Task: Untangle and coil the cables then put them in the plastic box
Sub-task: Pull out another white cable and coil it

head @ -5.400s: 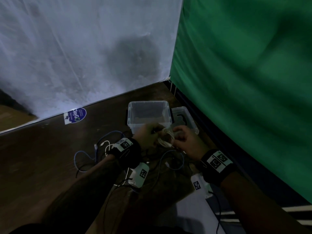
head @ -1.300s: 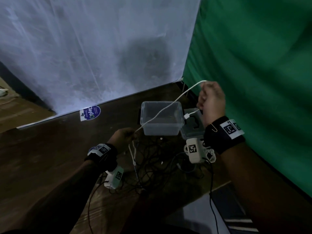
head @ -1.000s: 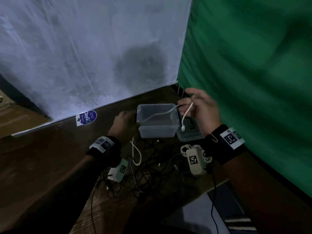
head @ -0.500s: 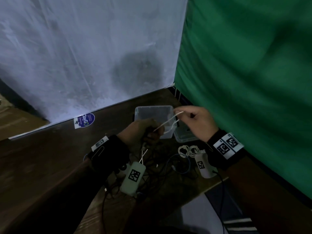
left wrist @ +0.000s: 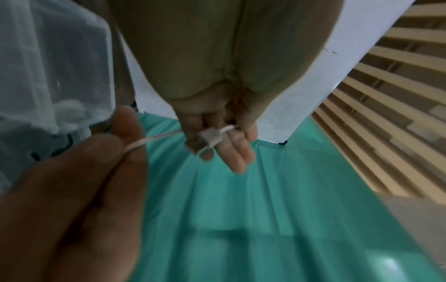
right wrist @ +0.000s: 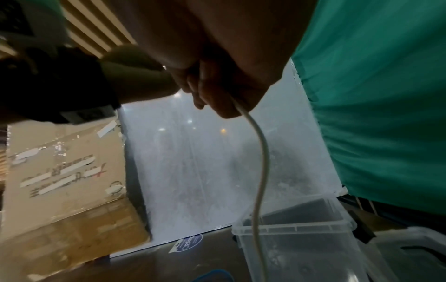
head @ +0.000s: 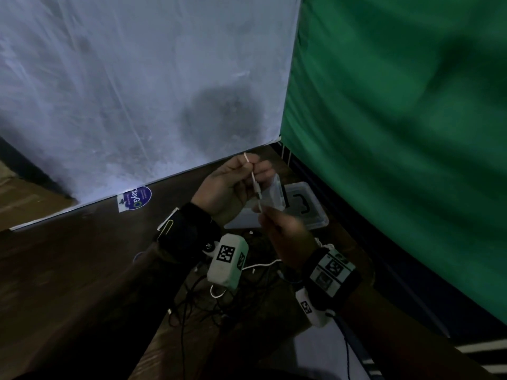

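A thin white cable runs between my two hands, held up in front of the clear plastic box. My left hand is raised, palm toward me, and pinches the cable just above its white plug. Just below, my right hand pinches the same cable between thumb and fingers. In the right wrist view the cable hangs from my right hand down in front of the box. Whether the box holds anything I cannot tell.
A tangle of black cables with a white lead lies on the dark wooden floor under my wrists. The box's lid sits right of it. A white sheet stands behind, a green curtain right, a cardboard box left.
My left hand has risen and turned palm toward me with the cable's plug end. My right hand has dropped from beside the box to just below the left hand.
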A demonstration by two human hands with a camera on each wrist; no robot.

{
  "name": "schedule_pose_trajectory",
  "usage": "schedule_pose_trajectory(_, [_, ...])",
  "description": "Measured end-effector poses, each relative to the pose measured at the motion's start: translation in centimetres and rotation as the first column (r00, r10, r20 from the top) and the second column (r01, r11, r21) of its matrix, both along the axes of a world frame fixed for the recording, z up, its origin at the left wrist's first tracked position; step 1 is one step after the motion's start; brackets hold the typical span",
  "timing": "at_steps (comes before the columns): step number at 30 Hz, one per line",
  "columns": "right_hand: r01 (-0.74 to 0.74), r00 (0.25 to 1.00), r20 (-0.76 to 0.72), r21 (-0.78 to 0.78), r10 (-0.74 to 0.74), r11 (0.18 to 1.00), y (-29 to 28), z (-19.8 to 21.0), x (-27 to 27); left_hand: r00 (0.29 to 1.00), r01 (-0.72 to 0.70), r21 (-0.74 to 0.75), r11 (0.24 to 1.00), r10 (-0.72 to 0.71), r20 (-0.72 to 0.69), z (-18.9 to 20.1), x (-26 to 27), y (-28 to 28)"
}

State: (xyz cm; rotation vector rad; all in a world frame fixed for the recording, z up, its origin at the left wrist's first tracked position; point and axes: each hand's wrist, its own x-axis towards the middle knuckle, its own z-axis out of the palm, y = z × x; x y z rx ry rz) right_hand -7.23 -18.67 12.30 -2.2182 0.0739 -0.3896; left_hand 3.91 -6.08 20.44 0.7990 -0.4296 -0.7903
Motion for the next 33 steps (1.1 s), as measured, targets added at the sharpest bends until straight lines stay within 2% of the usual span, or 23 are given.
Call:
schedule_pose_trajectory(4, [-0.072, 0.992, 0.093, -0.135, 0.085, 0.988, 0.5, 1.0, -1.8, 0.986, -0.136, 0.046, 0.990, 0.130, 0.107, -0.6, 0.4, -0.3])
schedule_pose_trajectory(6, [-0.113, 0.993, 0.031, -0.054, 0.115, 0.992, 0.3, 2.6, -2.6, 0.964, -0.170, 0.090, 0.981, 0.146, 0.223, -0.7, 0.2, -0.3])
schedule_pose_trajectory(7, [-0.120, 0.993, -0.007, 0.018, 0.120, 0.993, 0.2, 3.7, -2.9, 0.935, -0.186, 0.118, 0.975, 0.139, 0.326, -0.8, 0.2, -0.3])
schedule_pose_trajectory(9, [-0.099, 0.995, 0.018, 0.128, 0.098, 0.987, -0.1, 6.0, -3.2, 0.820, -0.213, 0.183, 0.960, 0.073, 0.568, -0.7, -0.2, -0.4])
schedule_pose_trajectory(11, [-0.078, 0.992, 0.111, 0.182, 0.059, 0.980, -0.7, 7.7, -3.1, 0.736, -0.189, 0.255, 0.948, -0.035, 0.676, -0.7, -1.1, -0.8])
schedule_pose_trajectory(12, [-0.075, 0.989, 0.141, 0.195, 0.048, 0.978, -1.1, 8.5, -2.9, 0.758, -0.170, 0.300, 0.939, -0.070, 0.649, -0.5, -1.6, -0.9])
schedule_pose_trajectory(15, [-0.071, 0.981, 0.194, 0.222, 0.027, 0.972, -2.3, 10.0, -2.2, 0.894, -0.121, 0.394, 0.911, -0.072, 0.442, -0.1, -2.9, -0.9])
schedule_pose_trajectory(16, [-0.063, 0.977, 0.213, 0.258, 0.007, 0.964, -2.6, 10.3, -2.0, 0.911, -0.070, 0.399, 0.914, -0.104, 0.399, 0.0, -3.1, -0.9])
schedule_pose_trajectory(19, [-0.037, 0.975, 0.220, 0.319, -0.036, 0.947, -3.4, 9.8, -0.9, 0.915, 0.111, 0.330, 0.937, -0.226, 0.333, 0.5, -3.1, -0.9])
schedule_pose_trajectory(23, [-0.006, 0.987, 0.156, 0.329, -0.048, 0.944, -3.3, 6.6, 0.5, 0.946, 0.242, 0.117, 0.963, -0.261, 0.194, 1.1, -1.9, -0.4])
schedule_pose_trajectory(25, [0.005, 0.996, 0.083, 0.317, -0.033, 0.948, -2.5, 4.7, 0.3, 0.977, 0.205, 0.013, 0.979, -0.206, 0.057, 1.0, -1.4, -0.3])
schedule_pose_trajectory(29, [-0.024, 0.996, -0.079, 0.224, 0.043, 0.974, -0.8, 2.4, -0.5, 0.985, -0.048, -0.029, 0.998, 0.043, -0.170, -0.5, -0.5, -0.5])
schedule_pose_trajectory(33, [-0.052, 0.977, -0.188, 0.272, 0.106, 0.961, 0.0, 2.5, -1.5, 0.965, -0.187, 0.004, 0.982, 0.185, -0.189, -1.6, 0.5, -0.1])
